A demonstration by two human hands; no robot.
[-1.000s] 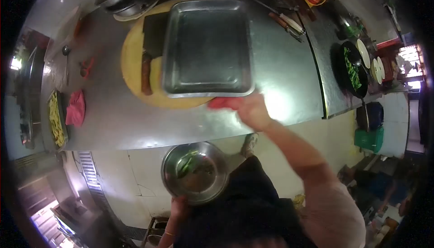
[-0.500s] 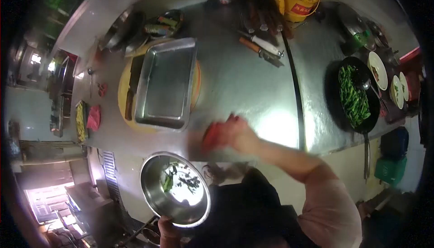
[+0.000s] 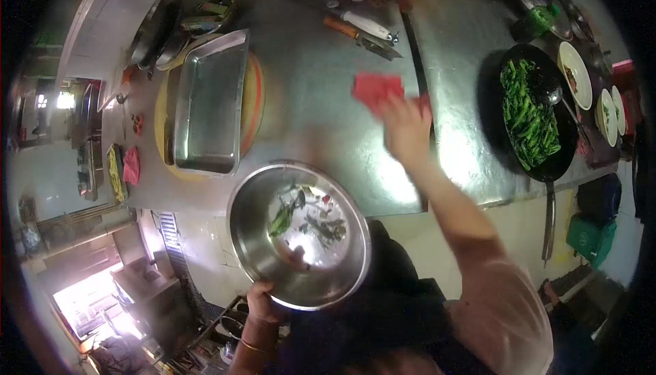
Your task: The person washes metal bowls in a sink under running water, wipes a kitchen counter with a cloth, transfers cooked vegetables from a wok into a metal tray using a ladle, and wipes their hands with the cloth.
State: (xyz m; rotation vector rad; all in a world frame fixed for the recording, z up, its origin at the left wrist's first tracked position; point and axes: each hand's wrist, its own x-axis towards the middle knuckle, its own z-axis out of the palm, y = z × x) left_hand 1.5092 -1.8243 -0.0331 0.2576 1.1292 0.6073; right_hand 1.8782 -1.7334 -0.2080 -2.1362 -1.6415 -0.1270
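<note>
My left hand (image 3: pixel 261 300) grips the lower rim of a wide steel bowl (image 3: pixel 254 266), which is tilted beside the counter's front edge. Green leaf scraps (image 3: pixel 281 220) and darker bits lie in the bottom of the bowl. My right hand (image 3: pixel 406 123) is closed over a red cloth (image 3: pixel 372 89) on the steel counter, near the dark seam. Part of the cloth sticks out past my fingers, and the rest is hidden under the hand.
A rectangular steel tray (image 3: pixel 238 112) rests on a round cutting board (image 3: pixel 254 88). Knives (image 3: pixel 362 30) lie at the back. To the right, a black wok (image 3: pixel 564 136) holds cooked greens (image 3: pixel 526 119), beside white bowls (image 3: pixel 575 74). Another red cloth (image 3: pixel 131 165) lies far left.
My right hand has moved with the red cloth away from the front edge, toward the back and the seam. The steel bowl has come up and right, closer to the counter.
</note>
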